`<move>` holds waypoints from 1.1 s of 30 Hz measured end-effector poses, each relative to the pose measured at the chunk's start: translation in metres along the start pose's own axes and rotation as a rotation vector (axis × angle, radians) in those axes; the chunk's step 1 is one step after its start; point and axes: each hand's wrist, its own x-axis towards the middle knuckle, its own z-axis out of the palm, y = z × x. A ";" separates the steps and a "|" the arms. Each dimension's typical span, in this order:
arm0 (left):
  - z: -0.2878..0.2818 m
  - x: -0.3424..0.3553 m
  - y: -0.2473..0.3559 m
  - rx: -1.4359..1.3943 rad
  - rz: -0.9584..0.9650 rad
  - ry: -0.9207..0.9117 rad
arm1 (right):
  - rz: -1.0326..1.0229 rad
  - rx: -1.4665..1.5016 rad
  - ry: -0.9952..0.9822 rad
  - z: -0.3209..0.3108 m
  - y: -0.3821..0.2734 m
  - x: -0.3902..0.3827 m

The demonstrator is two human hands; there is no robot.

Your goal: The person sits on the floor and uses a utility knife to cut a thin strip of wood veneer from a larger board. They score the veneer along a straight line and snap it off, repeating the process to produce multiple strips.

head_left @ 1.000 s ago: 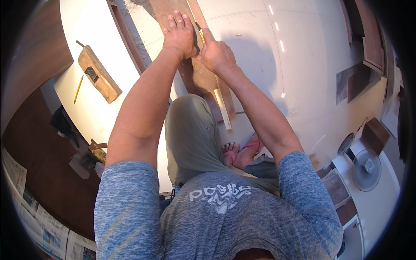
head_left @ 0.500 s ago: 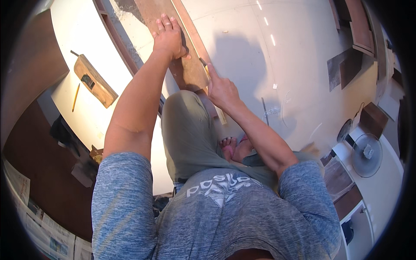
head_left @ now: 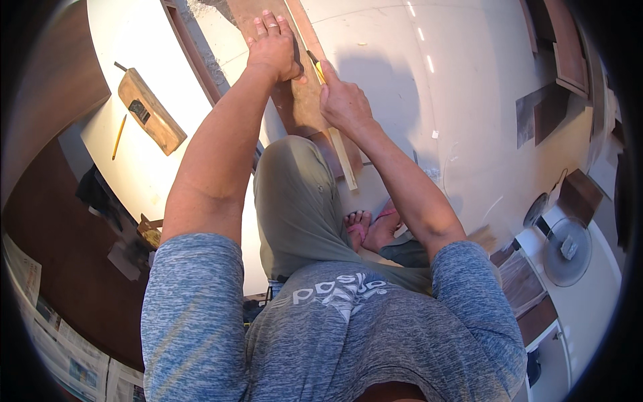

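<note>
My left hand [head_left: 273, 52] presses on a long brown board [head_left: 295, 114], fingers spread, at the top middle. My right hand [head_left: 343, 100] grips a cutter with a yellow handle and dark tip [head_left: 320, 71], held at a pale narrow strip [head_left: 345, 164] along the board's right side. A bent knee [head_left: 291, 187] is under the board's near end. Left of my arm, a wooden hand plane [head_left: 151, 110] lies on a white surface [head_left: 110, 53], with a yellow pencil [head_left: 119, 137] beside it.
Brown panels and offcuts [head_left: 562, 63] are at the right. Lower right are a round translucent object [head_left: 566, 266] and a dark brown block [head_left: 579, 194]. Newspapers [head_left: 77, 348] line the lower left edge. My sandalled feet [head_left: 372, 231] show on the pale floor [head_left: 482, 120].
My right hand with the cutter slid down along the strip toward my body, then moved part of the way back up. My left hand stays on the board.
</note>
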 end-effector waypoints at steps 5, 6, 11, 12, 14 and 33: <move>0.006 0.003 -0.001 0.022 0.002 0.020 | 0.026 -0.025 -0.017 0.004 0.001 -0.002; 0.006 0.004 -0.001 0.028 0.003 0.022 | 0.035 -0.037 -0.021 0.004 0.001 -0.004; -0.026 -0.006 0.010 0.080 -0.034 -0.094 | 0.028 -0.036 -0.080 -0.006 -0.008 -0.010; -0.030 -0.007 0.013 0.094 -0.049 -0.135 | 0.021 -0.039 -0.074 -0.004 -0.006 -0.012; -0.021 -0.004 0.014 0.080 -0.020 -0.110 | 0.054 -0.001 -0.109 -0.001 0.002 -0.037; 0.024 -0.016 0.005 0.014 0.049 0.031 | 0.199 0.139 0.009 0.003 0.038 -0.125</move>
